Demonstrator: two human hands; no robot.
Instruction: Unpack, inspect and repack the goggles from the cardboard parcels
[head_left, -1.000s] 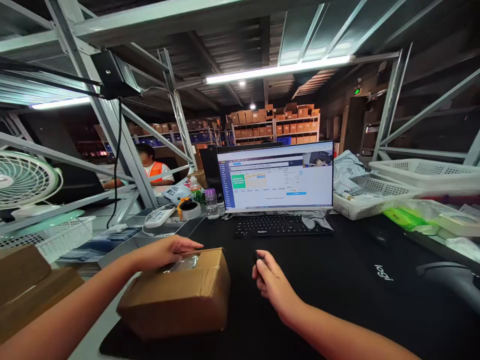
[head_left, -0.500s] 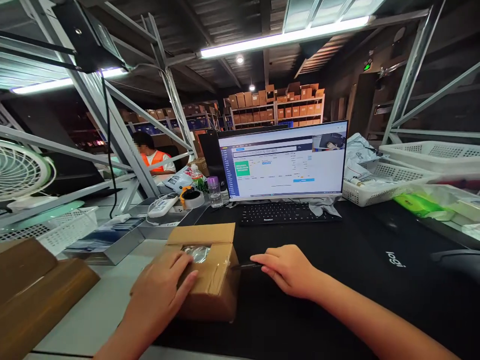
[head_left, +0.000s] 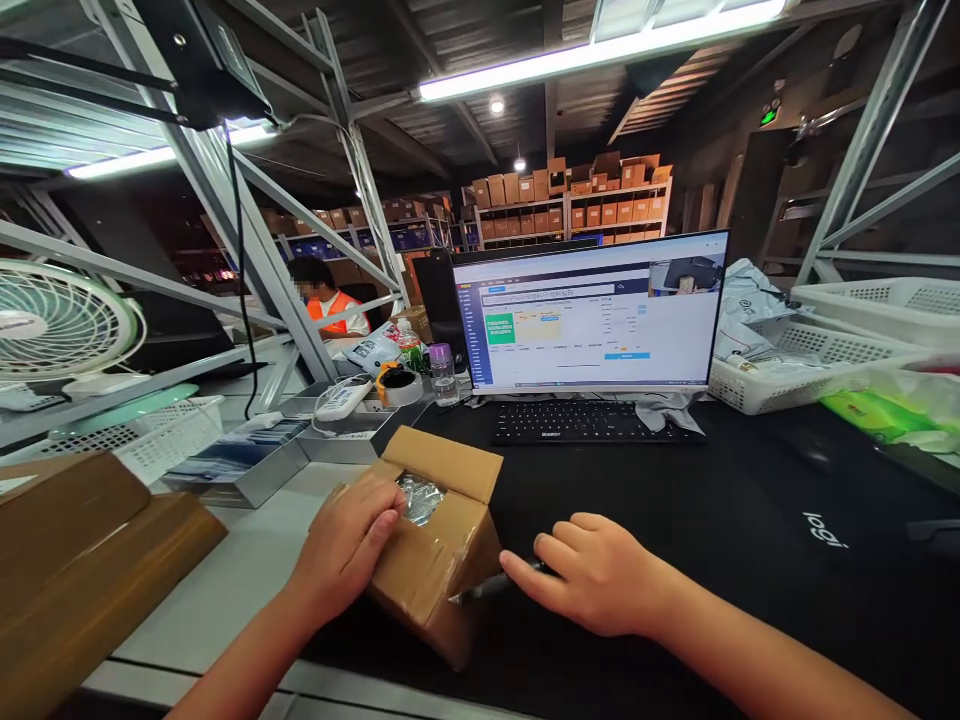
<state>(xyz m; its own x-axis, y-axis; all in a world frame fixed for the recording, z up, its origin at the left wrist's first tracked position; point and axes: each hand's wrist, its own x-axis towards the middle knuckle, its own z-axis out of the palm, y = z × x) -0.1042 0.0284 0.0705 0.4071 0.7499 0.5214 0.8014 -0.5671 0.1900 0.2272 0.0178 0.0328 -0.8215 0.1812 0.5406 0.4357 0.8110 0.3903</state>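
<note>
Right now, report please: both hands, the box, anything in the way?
Left hand rests on cardboard box, fingers at its opening. Right hand holds thin dark tool, tip at box side. One flap up, shiny packet inside. Keyboard behind, apart.

Free room: the black desk mat (head_left: 675, 500) lies bare between the keyboard (head_left: 592, 425) and the right hand (head_left: 600, 575), and rightward as far as the mouse (head_left: 814, 455). Obstacles: near centre, the open cardboard box (head_left: 435, 570), gripped by the left hand (head_left: 349, 545), with the right hand's slender dark tool (head_left: 487, 588) against its side. Behind stands the monitor (head_left: 592, 315). To the left are large cartons (head_left: 82, 560) and a metal tray (head_left: 247, 470), and to the right white baskets (head_left: 795, 365).
</note>
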